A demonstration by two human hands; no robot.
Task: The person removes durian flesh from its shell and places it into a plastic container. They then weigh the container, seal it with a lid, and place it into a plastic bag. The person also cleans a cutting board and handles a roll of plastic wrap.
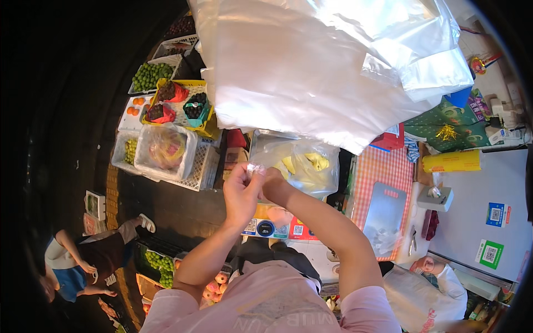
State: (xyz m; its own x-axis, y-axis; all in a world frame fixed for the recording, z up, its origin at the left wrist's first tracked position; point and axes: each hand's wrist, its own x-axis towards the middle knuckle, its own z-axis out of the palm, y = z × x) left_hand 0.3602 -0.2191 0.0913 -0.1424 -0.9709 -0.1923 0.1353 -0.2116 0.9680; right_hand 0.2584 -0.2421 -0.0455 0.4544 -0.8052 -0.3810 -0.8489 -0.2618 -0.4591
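My left hand (pixel 242 189) pinches the gathered neck of a clear plastic bag (pixel 329 179) between thumb and fingers. Close against it, my right hand (pixel 275 183) is bent in at the wrist and curled on the same neck, its fingertips mostly hidden. Yellow fruit pieces (pixel 315 161) show through the bag, which lies over a metal tray (pixel 261 142). Just below my hands is a rounded skin-toned shape (pixel 280 216), partly covered by my right forearm; I cannot tell what it is.
Large plastic sheets (pixel 291 83) hang above the tray. Fruit crates, including a yellow crate (pixel 212 120), stand left. To the right are a cutting board (pixel 385 216), metal scissors (pixel 412 241) and a yellow film roll (pixel 452 161). People are at lower left (pixel 89 258) and lower right (pixel 424 295).
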